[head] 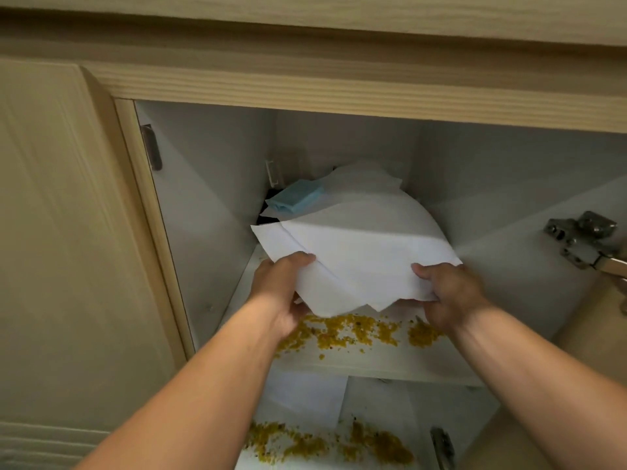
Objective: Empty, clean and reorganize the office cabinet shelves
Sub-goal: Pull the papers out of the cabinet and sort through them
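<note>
A loose stack of white paper sheets [356,252] lies on the upper white shelf [366,364] of the open cabinet, bulging upward toward the back. My left hand [281,293] grips its near left edge, thumb on top. My right hand [448,296] grips the near right edge the same way. A light blue cloth or folded sheet [298,197] lies at the back left of the shelf, partly under the paper. Something dark shows beneath it.
Yellow crumbs [353,330] are scattered along the shelf's front, and more crumbs [325,442] lie on the lower shelf. A closed wooden door [61,249] stands at the left. A metal hinge [583,239] juts out at the right.
</note>
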`<state>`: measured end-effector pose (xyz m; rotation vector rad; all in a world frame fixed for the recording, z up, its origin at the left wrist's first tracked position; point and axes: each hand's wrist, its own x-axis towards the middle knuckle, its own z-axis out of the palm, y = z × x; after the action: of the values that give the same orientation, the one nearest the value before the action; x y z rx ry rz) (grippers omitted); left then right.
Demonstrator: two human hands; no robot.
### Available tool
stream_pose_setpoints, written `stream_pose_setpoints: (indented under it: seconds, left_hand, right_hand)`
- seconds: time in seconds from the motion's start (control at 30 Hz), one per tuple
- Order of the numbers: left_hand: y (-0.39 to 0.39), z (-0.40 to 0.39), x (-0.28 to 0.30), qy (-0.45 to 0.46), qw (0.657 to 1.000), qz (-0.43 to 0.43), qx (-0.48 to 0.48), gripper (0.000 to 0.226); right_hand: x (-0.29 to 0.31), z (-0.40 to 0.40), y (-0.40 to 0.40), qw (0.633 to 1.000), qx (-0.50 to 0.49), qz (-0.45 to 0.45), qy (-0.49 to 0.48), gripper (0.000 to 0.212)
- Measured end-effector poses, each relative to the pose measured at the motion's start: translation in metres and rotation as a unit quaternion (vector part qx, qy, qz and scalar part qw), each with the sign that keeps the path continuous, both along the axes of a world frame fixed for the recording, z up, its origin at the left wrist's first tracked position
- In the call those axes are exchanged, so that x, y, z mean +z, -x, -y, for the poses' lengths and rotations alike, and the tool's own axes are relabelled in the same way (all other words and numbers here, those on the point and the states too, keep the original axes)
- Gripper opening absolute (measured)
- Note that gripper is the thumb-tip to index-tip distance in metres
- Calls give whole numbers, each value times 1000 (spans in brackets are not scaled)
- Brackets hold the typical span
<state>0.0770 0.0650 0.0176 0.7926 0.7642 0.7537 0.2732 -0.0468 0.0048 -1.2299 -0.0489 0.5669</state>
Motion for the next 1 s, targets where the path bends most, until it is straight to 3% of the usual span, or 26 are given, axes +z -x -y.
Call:
stream_pose_setpoints:
  seconds: [0.07, 0.2, 0.33, 0.47, 0.73, 0.83, 0.9, 1.0]
  left_hand:
    - [1, 2, 2, 5, 1000, 2, -25, 38]
    - [1, 24, 4, 1, 995, -33, -96, 37]
    - [9, 48, 6, 53, 990, 18, -126, 44]
    - [26, 75, 13, 71, 986, 94, -119, 36]
    - [107, 143, 36, 15, 984, 133, -115, 50]
    - [153, 184, 44, 75, 965, 214, -131, 45]
    - [184, 206, 40, 99, 942, 274, -166, 66]
    - [211, 236, 29, 119, 913, 313, -235, 90]
  right_hand:
    - [-2, 10, 4, 999, 5, -11, -33, 60]
    - [7, 29, 18, 991, 78, -45, -100, 34]
    - [27, 46, 34, 972, 163, -18, -168, 42]
    - [44, 69, 49, 946, 219, 0, -238, 59]
    - [54, 159, 106, 914, 269, -5, -304, 39]
    - [45, 194, 125, 910, 284, -25, -301, 64]
    - [35, 216, 128, 913, 298, -66, -272, 92]
    - [32, 241, 133, 904, 334, -96, -247, 90]
